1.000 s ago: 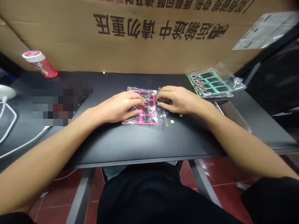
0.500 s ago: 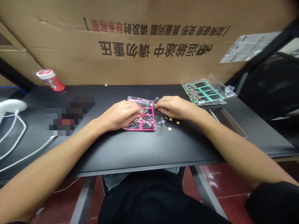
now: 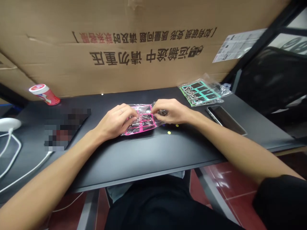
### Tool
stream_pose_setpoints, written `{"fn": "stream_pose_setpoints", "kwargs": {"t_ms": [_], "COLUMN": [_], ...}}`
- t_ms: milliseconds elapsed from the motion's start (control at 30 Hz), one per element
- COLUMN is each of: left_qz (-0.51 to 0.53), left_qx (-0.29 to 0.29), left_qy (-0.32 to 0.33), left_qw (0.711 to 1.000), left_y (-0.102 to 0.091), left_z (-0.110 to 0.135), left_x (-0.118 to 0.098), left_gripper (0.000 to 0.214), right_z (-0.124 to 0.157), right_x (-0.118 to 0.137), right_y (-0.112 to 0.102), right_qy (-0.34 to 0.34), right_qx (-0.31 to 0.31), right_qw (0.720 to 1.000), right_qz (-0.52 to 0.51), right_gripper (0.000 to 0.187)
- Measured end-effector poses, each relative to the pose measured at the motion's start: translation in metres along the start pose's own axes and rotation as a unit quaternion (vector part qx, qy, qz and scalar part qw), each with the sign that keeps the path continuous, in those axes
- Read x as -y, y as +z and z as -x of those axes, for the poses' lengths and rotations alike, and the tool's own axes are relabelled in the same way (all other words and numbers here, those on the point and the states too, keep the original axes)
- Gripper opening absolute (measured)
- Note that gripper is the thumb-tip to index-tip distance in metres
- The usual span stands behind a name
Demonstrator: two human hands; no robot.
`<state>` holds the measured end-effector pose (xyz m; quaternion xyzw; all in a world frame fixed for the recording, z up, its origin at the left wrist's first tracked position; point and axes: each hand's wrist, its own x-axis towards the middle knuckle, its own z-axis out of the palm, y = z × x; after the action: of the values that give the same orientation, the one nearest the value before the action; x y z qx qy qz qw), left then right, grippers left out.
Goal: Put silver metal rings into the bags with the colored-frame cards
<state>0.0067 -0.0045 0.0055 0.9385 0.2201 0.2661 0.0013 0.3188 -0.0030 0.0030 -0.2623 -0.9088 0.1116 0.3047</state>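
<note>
A clear plastic bag with a pink frame card [image 3: 141, 125] and metal wire pieces inside lies in the middle of the black desk [image 3: 134, 153]. My left hand [image 3: 116, 120] rests on the bag's left part, fingers curled and pinching the plastic. My right hand [image 3: 169, 110] pinches the bag's upper right edge with bent fingers. The bag looks slightly lifted at its right side. A thin ring shows on a finger of my left hand.
A second bag with a green frame card [image 3: 200, 92] lies at the back right, a phone [image 3: 225, 119] beside it. A red and white canister [image 3: 43, 94] stands back left. White cables [image 3: 14, 156] run on the left. A big cardboard box [image 3: 144, 41] walls the back.
Both hands stayed on the pink bag; my right hand shifted up to its top right edge, and the bag's right side has risen a little. The view tilted upward and right.
</note>
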Motion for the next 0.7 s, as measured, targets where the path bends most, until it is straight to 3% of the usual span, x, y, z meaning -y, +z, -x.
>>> {"fn": "stream_pose_setpoints", "kwargs": {"t_ms": [200, 333, 467, 567, 700], "left_qz": [-0.002, 0.002, 0.003, 0.003, 0.0], "left_qx": [0.013, 0.016, 0.015, 0.013, -0.001], "left_qy": [0.003, 0.005, 0.008, 0.014, 0.024], "left_qw": [1.0, 1.0, 1.0, 1.0, 1.0], "left_y": [0.0, 0.001, 0.001, 0.001, 0.004], "left_z": [0.0, 0.001, 0.001, 0.001, 0.001], "left_x": [0.0, 0.001, 0.002, 0.003, 0.005], "left_gripper": [0.012, 0.01, 0.01, 0.009, 0.007], "right_z": [-0.002, -0.001, 0.005, 0.009, 0.009], "right_x": [0.016, 0.005, -0.012, -0.02, -0.023], "right_y": [0.001, -0.021, -0.039, -0.042, -0.041], "right_qy": [0.014, 0.045, 0.083, 0.109, 0.112], "right_qx": [0.026, -0.007, 0.098, 0.149, 0.184], "right_qw": [0.99, 0.999, 0.984, 0.973, 0.973], "right_qz": [-0.138, -0.02, 0.126, 0.139, 0.086], "right_gripper": [0.014, 0.016, 0.031, 0.049, 0.047]}}
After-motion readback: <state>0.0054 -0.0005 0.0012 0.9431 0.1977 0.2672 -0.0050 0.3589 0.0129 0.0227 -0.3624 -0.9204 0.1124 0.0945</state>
